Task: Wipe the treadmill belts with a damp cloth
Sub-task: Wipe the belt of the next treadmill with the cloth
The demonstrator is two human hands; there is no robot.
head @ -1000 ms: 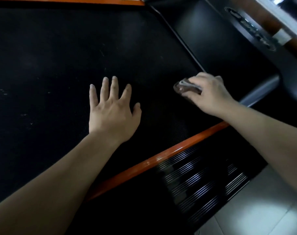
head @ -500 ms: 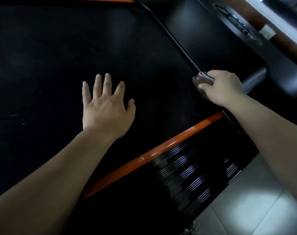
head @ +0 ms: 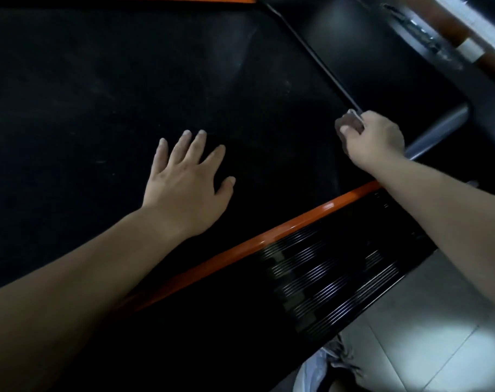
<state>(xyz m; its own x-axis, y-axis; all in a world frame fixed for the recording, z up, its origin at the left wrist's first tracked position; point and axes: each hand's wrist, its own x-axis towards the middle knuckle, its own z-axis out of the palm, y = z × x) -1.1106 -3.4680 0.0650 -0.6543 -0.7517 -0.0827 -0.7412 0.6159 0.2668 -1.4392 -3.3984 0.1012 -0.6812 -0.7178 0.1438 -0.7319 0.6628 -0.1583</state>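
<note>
The right hand [head: 373, 140], fingers clamped on the bunched cloth [head: 346, 123], has travelled across the belt [head: 99, 94] to its edge seam beside the black cover [head: 382, 52]; this stroke appears complete. The left hand [head: 187, 185] stays flat on the belt, fingers spread. No container is in view.

Down at your lower right lies the floor [head: 396, 335], laid in pale grey glossy tiles with thin dark grout lines running at a slant. A bright patch of light [head: 430, 345] gleams off the tiles. In your top right corner a brown wooden strip [head: 450, 27] carries a white band [head: 471, 50]. The rest is dim.
</note>
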